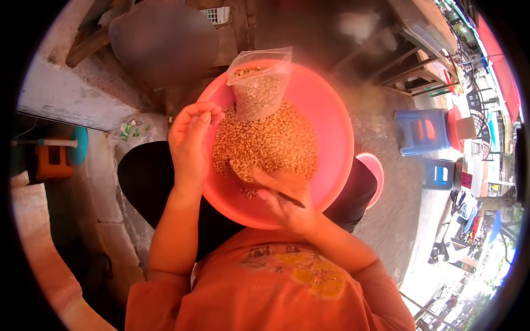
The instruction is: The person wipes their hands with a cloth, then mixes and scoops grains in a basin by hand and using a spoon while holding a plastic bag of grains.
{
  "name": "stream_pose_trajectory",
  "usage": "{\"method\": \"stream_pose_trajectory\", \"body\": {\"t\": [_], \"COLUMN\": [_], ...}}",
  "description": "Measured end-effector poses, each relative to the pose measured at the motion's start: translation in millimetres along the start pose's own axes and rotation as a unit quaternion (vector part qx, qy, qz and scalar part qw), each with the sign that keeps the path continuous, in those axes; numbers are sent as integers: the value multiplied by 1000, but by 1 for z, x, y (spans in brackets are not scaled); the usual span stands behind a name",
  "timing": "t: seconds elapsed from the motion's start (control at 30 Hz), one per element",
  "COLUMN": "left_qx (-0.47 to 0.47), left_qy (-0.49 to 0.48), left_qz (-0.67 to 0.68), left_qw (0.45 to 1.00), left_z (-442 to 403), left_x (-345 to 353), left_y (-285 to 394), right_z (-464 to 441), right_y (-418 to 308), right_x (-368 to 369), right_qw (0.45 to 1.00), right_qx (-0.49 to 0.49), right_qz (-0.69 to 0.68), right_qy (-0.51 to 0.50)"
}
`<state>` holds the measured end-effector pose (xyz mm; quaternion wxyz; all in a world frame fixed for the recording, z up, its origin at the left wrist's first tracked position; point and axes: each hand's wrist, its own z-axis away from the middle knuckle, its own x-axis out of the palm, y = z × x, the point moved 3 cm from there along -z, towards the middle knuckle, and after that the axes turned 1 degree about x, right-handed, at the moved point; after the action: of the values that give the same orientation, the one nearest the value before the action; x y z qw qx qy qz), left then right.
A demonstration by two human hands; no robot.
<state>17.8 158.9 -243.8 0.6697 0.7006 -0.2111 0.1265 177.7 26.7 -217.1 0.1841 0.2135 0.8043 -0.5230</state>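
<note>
A pink basin [331, 138] rests on my lap, with a heap of small tan grains or kernels [292, 138] inside. On top of the heap stands an open clear plastic bag [259, 91] partly filled with the same kernels. My left hand [192, 138] is at the basin's left rim, its fingers curled and thumb against them near the bag; what lies between them is too small to make out. Low in the basin, my right hand [287, 201] grips a dark-edged scoop or bowl, mostly hidden by the hand, at the lower edge of the heap.
A round dark stool [164, 44] stands ahead at the left. Blue plastic stools [422, 132] are at the right, beside a wooden table [425, 27]. An orange stool [52, 163] is at far left. A second pink basin [375, 171] shows behind my right knee.
</note>
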Motion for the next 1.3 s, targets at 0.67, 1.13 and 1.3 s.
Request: {"method": "stream_pose_trajectory", "body": {"t": [0.67,1.13,1.3], "left_qx": [130,73,64], "left_qy": [38,5,4], "left_qz": [-122,-132,-125], "left_qw": [983,989,990], "left_z": [8,6,6], "left_x": [2,2,3], "left_y": [15,11,10], "right_z": [-15,2,14], "right_y": [-13,-13,-16], "right_x": [31,-24,-56], "right_qw": [988,992,974], "right_qx": [-66,27,180], "right_qz": [30,124,-128], "right_qy": [-134,6,47]}}
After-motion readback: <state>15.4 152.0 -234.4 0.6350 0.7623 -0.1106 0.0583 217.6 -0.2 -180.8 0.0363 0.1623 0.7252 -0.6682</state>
